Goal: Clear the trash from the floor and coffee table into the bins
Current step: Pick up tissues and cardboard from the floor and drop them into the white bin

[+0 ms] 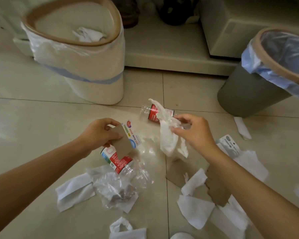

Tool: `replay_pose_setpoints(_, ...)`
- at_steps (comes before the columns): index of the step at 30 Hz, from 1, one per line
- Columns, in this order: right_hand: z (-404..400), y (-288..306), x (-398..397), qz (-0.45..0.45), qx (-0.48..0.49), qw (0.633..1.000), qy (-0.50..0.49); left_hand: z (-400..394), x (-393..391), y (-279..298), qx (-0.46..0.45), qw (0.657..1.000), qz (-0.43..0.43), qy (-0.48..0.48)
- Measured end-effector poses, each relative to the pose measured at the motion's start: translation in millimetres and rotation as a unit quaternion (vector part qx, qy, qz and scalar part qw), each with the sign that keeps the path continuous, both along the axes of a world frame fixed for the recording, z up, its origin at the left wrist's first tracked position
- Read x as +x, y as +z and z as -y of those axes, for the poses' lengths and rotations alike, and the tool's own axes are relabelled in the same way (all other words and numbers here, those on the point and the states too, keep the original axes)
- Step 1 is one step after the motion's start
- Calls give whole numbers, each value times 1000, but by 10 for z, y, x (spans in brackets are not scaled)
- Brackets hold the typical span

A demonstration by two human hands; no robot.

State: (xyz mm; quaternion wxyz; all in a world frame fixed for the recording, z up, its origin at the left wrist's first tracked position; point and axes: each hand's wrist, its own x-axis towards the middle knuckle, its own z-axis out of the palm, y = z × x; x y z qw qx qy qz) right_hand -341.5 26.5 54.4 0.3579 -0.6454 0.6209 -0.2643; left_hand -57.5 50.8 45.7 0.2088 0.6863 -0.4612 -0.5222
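On pale glossy floor tiles (33, 118) with thin dark grout lines, trash lies scattered below the camera. Left hand (98, 133): fingers curled round a piece of brown cardboard (122, 142) and a printed packaging card (132, 133) behind it, both lifted off the floor. Right hand (193, 130): fingers pinching a crumpled white tissue (169, 140), which hangs down from the grip.

Clear plastic bottle with a red label (151, 112) lies on its side just beyond the right hand, partly behind the tissue. Second red-labelled bottle (117, 161) lies under the left hand, touching a crumpled clear plastic bag (116, 188). White paper scraps (74, 192) lie left of the bag, more near the right forearm and at the bottom edge. Torn cardboard sheet (216, 192) lies flat on the floor, partly under the right forearm. A blister-type card (229, 145) rests to the right, beside more tissue.

White bin (97, 83) with a brown rim and a white liner stands far left; crumpled paper shows inside. Grey bin (245, 94) with a tan rim and bluish liner stands far right, cut by the frame edge. Both are well apart from the hands. Between and behind them runs a low cream shelf unit (162, 56); dark objects on it are too blurred to identify.
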Motion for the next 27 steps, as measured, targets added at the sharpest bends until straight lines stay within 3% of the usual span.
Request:
replay_pose_setpoints(3, 84, 310, 100, 131, 40, 990, -28, 44, 186, 209, -27, 999, -18, 39)
replay_pose_setpoints(7, 143, 647, 305, 214, 54, 975, -30, 111, 408, 560, -72, 993, -58, 76)
replay_pose_setpoints(18, 587, 1539, 1234, 245, -43, 966, 75, 490, 965, 1695, -232, 958, -101, 135)
replay_pose_setpoints(27, 1248, 2108, 2050, 286, -116, 947, 85, 1091, 1363, 2048, -299, 930, -86, 196)
